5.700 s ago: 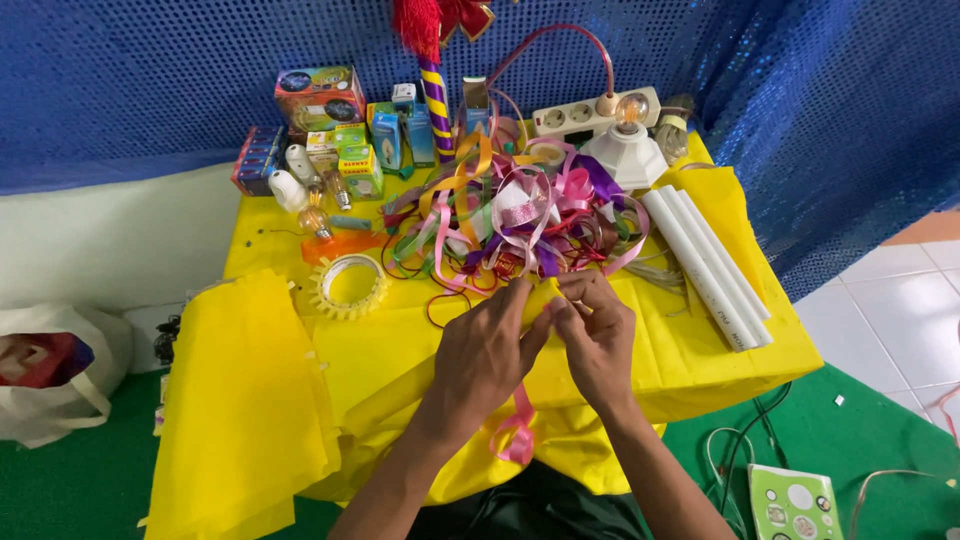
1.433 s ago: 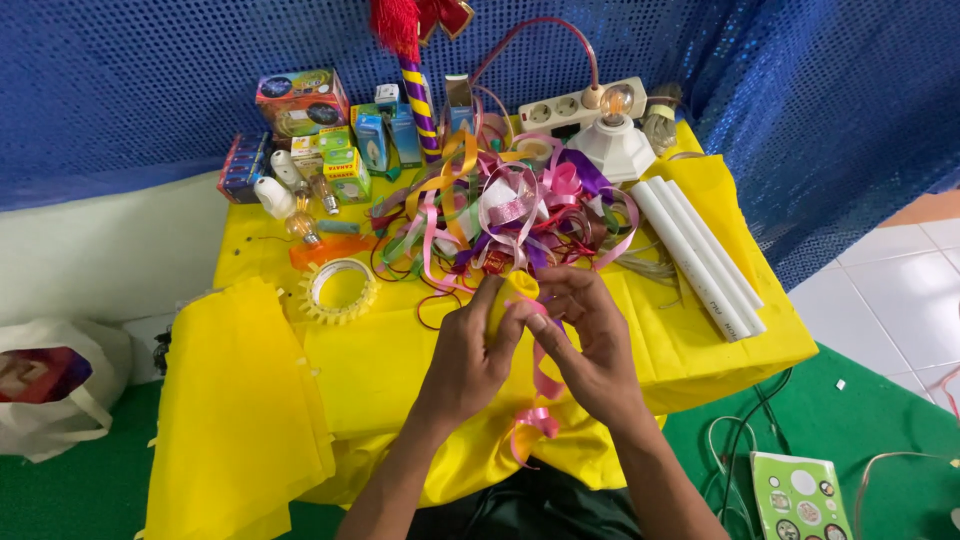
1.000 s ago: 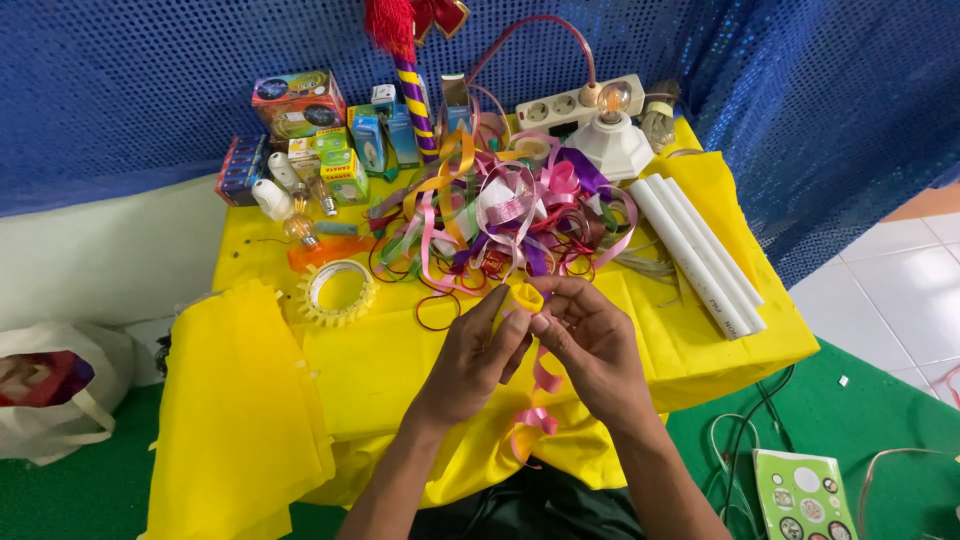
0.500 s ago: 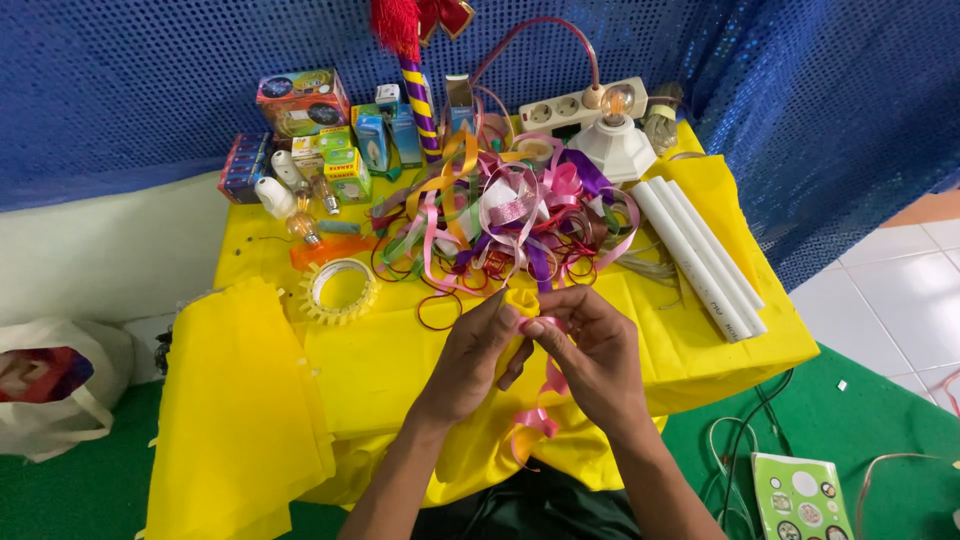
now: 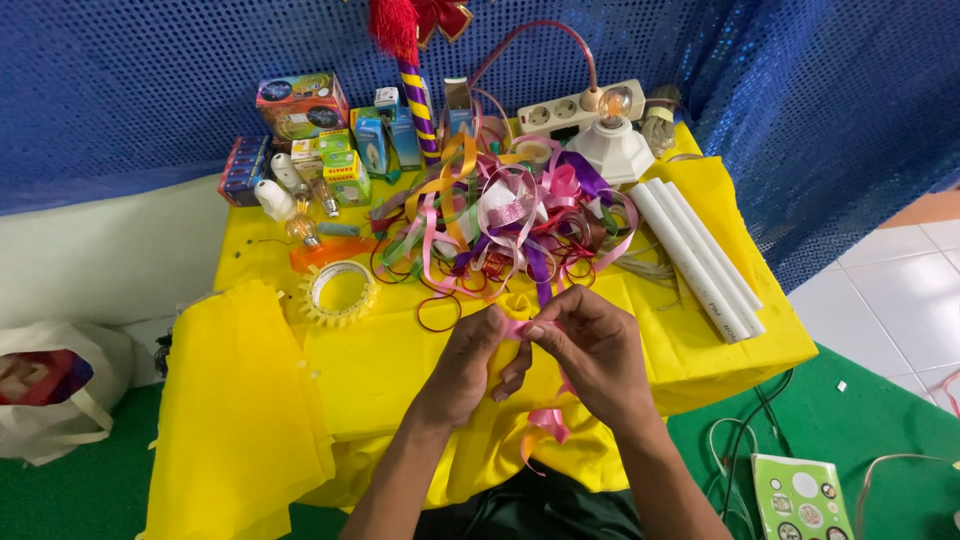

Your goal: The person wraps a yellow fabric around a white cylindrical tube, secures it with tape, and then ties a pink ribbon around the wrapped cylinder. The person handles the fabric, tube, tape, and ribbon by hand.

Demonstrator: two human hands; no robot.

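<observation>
My left hand (image 5: 468, 365) and my right hand (image 5: 590, 352) meet over the near part of a table under a yellow cloth (image 5: 380, 350). Both pinch a pink ribbon (image 5: 517, 329) between thumbs and fingertips. The ribbon's free end (image 5: 545, 424) curls down below my hands, over the cloth's front edge. Just beyond my fingers lies a tangled heap of ribbons (image 5: 505, 220) in pink, purple, orange and green.
A yellow serrated ring (image 5: 340, 290) lies left of my hands. White tubes (image 5: 695, 260) rest at the right. Small boxes (image 5: 330, 140), loose bulbs (image 5: 290, 205), a white power strip (image 5: 580, 108) and a lit lamp (image 5: 612, 140) line the back. A white bag (image 5: 50, 385) and cables (image 5: 745, 440) sit on the green floor.
My hands have stayed close together on the ribbon, working it between the fingertips. A yellow piece seen between them earlier no longer shows; pink ribbon is at my fingertips now.
</observation>
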